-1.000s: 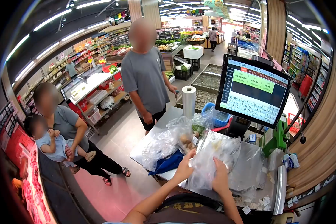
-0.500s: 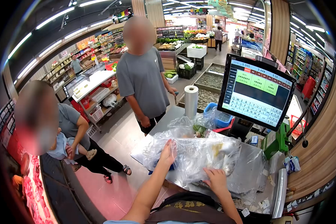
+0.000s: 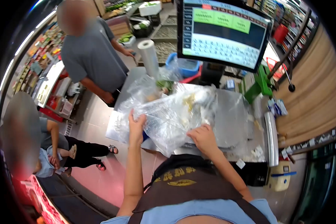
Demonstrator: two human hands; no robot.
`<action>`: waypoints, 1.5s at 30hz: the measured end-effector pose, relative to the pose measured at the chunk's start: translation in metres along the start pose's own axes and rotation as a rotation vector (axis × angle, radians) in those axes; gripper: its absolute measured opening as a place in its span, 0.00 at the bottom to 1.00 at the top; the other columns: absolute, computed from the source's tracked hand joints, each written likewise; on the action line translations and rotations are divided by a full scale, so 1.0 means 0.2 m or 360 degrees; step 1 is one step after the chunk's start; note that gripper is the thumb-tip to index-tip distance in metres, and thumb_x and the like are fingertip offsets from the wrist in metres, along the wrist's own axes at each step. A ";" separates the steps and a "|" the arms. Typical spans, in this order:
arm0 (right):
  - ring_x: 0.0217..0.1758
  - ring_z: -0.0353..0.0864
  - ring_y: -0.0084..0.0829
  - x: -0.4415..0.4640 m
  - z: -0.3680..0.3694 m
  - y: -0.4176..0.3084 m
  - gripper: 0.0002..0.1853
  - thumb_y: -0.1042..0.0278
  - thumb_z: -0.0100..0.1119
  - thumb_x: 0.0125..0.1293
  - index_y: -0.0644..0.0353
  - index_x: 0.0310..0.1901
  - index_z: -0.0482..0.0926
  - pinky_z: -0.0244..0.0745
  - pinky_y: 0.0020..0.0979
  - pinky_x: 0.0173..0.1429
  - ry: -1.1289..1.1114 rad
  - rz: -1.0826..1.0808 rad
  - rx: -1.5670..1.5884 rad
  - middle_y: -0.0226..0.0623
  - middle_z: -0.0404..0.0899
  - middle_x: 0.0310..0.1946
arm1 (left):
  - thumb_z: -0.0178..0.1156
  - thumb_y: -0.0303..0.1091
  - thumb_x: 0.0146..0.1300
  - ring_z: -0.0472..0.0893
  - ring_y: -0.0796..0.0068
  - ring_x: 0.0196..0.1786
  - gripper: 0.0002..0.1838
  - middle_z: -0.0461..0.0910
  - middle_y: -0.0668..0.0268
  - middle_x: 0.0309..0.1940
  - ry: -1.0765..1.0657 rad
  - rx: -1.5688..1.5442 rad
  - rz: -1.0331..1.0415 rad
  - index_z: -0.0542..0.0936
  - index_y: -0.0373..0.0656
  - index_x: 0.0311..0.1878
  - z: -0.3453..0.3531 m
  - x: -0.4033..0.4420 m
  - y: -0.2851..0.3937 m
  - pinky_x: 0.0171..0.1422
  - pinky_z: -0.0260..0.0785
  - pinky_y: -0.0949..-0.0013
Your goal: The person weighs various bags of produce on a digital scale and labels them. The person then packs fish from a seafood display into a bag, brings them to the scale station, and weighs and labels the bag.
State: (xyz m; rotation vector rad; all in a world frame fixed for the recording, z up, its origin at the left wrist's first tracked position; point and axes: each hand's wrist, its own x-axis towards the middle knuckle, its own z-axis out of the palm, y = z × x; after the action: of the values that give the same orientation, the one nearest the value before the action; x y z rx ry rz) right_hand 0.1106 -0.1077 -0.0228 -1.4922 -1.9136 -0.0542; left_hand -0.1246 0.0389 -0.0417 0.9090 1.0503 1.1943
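Observation:
A clear plastic bag (image 3: 164,117) is stretched out over the metal counter in front of me. Its right part holds whitish and yellowish contents (image 3: 201,102), which the crinkled film blurs. My left hand (image 3: 137,127) grips the bag's left side, thumb and fingers on the film. At the bag's lower right edge, my right hand (image 3: 203,138) pinches the plastic with its fingers closed. Some green and brown produce (image 3: 163,86) shows behind the bag, partly covered by loose film.
A roll of plastic bags (image 3: 148,58) stands upright at the back left. Behind the counter are a blue basket (image 3: 186,66) and a touchscreen scale monitor (image 3: 224,33). A green device (image 3: 258,85) stands right. One person (image 3: 95,56) faces the counter; another holds a child.
My view has tilted down and turned, so the counter and people appear shifted left. Both hands still hold the bag, with its film drawn between them.

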 end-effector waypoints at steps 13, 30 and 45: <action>0.40 0.75 0.36 0.09 -0.12 0.08 0.08 0.64 0.58 0.55 0.53 0.37 0.79 0.67 0.34 0.46 0.0044 0.0373 0.0192 0.32 0.78 0.34 | 0.50 0.25 0.63 0.73 0.81 0.32 0.28 0.76 0.61 0.36 0.0135 -0.0036 0.0040 0.54 0.40 0.64 -0.11 0.04 -0.13 0.37 0.67 0.79; 0.41 0.73 0.36 0.24 -0.25 0.24 0.09 0.63 0.60 0.52 0.52 0.35 0.79 0.64 0.36 0.48 0.0184 0.0295 -0.0153 0.31 0.77 0.34 | 0.46 0.53 0.65 0.74 0.74 0.41 0.27 0.74 0.62 0.40 -0.0045 -0.0496 -0.0345 0.63 0.40 0.56 -0.22 0.12 -0.27 0.49 0.67 0.70; 0.51 0.70 0.41 0.57 -0.59 0.32 0.19 0.67 0.61 0.51 0.54 0.47 0.75 0.63 0.38 0.54 0.0693 0.0150 -0.0358 0.38 0.72 0.48 | 0.43 0.64 0.60 0.72 0.70 0.48 0.37 0.71 0.64 0.45 -0.0045 -0.0362 -0.0419 0.60 0.42 0.62 -0.14 -0.05 -0.11 0.53 0.66 0.67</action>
State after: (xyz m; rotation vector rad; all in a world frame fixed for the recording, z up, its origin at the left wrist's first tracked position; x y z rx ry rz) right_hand 0.2124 -0.0422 0.1039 -1.5607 -1.5221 -0.5237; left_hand -0.1463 0.0250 -0.0695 0.5890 0.9563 1.0514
